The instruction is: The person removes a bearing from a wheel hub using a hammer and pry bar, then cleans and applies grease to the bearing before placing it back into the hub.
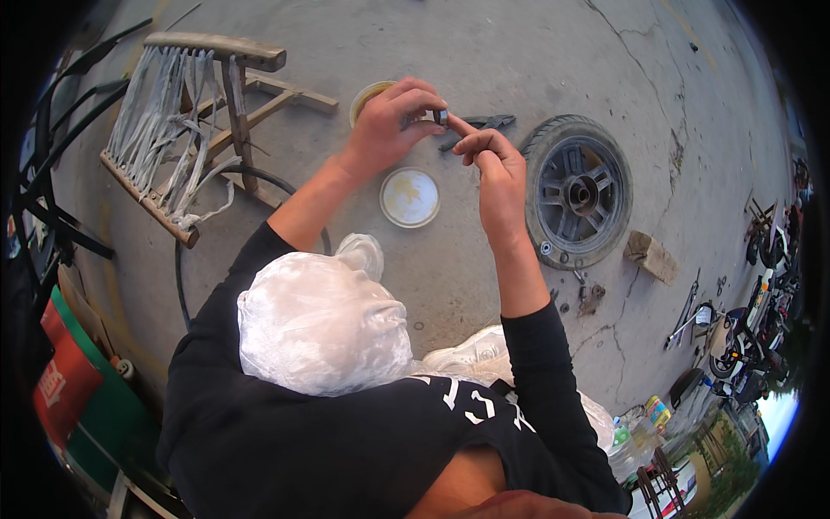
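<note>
My left hand (pixel 393 121) pinches a small shiny metal ring (pixel 441 117) between thumb and fingers. The stretched index finger of my right hand (pixel 497 173) reaches to that ring and seems to touch it. Its other fingers are curled in, and nothing shows in them. Partly behind my left hand stands a round tub (pixel 356 105) with something yellowish inside. Below the hands lies a round, whitish lid (pixel 410 197) with a yellowish smear. A dark, plier-like tool (pixel 493 122) rests on the ground behind my fingers, partly hidden.
To the right a wheel with its tyre (pixel 538 186) lies flat, a small ring (pixel 546 247) on it. Nearby are a wooden block (pixel 651 257) and small metal parts (pixel 591 299). A wooden frame with pale strips (pixel 214 45) stands left, near a black hose (pixel 179 277).
</note>
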